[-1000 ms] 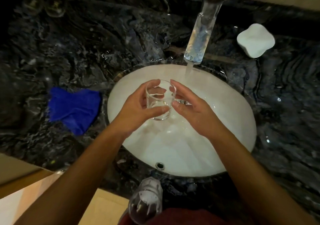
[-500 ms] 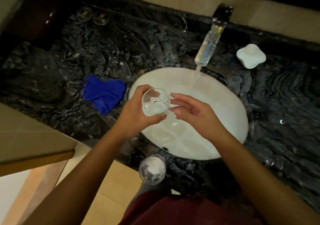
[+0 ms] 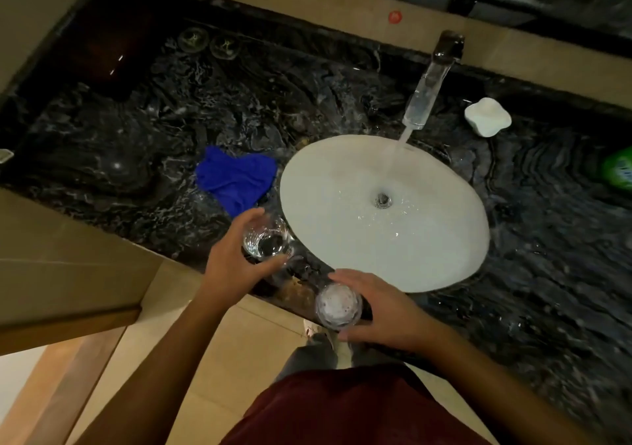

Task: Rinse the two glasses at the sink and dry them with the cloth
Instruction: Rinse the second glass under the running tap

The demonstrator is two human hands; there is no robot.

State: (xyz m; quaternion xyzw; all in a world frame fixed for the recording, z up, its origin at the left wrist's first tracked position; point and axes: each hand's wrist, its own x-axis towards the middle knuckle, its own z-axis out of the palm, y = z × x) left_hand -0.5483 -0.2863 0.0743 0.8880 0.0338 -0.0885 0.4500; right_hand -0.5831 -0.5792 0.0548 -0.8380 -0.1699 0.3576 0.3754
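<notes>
- The left hand has carried the clear glass out of the sink basin; a second ago both hands held it under the tap, and now it sits low over the dark marble counter, just left of the basin rim.
- Left-hand grasp: fingers and thumb curl round the glass wall, mouth upward. Whether its base touches the counter cannot be told.
- The right hand has left the first glass and reaches to the second glass, which stands at the counter's front edge. Thumb and fingers flank it loosely, not yet closed on it.
- Reading: the first glass appears rinsed and the second is next for the water.
- The tap runs into the basin.
- The blue cloth lies crumpled on the counter beyond the left hand, near the held glass, untouched; drying is not begun.
</notes>
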